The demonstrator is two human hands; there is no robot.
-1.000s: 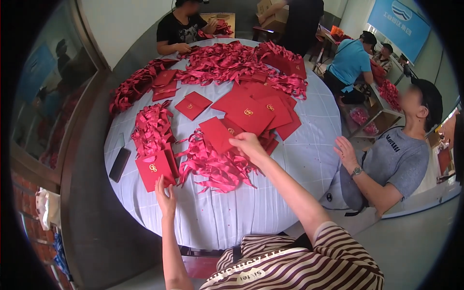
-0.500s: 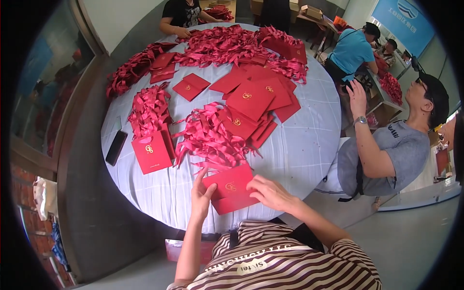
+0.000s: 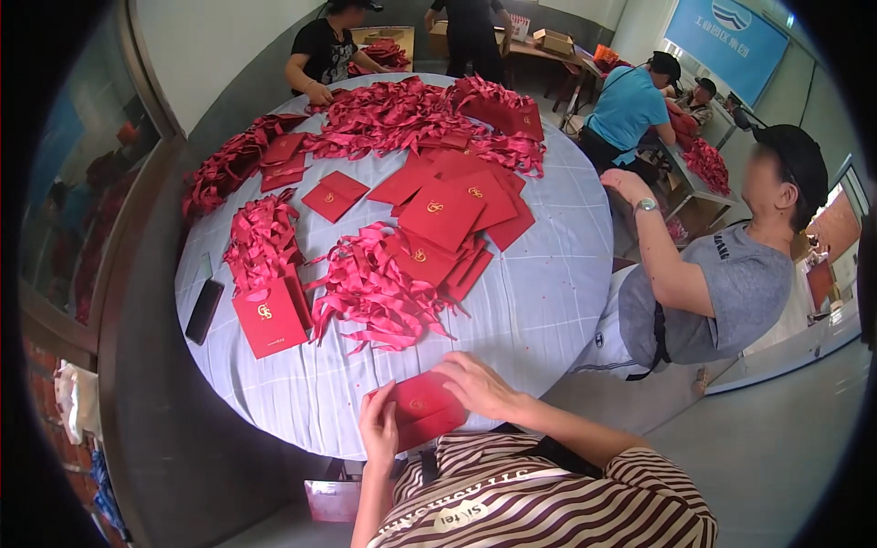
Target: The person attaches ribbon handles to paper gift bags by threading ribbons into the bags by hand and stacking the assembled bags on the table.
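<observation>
A flat red paper bag (image 3: 422, 408) with a gold emblem and a crease across its lower part is held at the near edge of the table. My left hand (image 3: 378, 427) grips its left edge, with the thumb on the front. At its upper right corner, my right hand (image 3: 477, 387) has its fingers closed over the edge. Just beyond lies a loose heap of pink-red ribbons (image 3: 375, 288). Behind that heap is a pile of flat red bags (image 3: 445, 212). Another red bag with ribbons (image 3: 271, 321) lies to the left.
A round table with a pale cloth (image 3: 539, 301) carries everything. More ribbon heaps (image 3: 384, 114) cover its far side, and a dark phone (image 3: 205, 310) lies at the left edge. A person in grey (image 3: 731, 274) is close on the right; others work farther back.
My right hand has shifted from the bag's right side up to its upper corner. The bag is nearer to me and more tilted. The person on the right has lowered a raised hand.
</observation>
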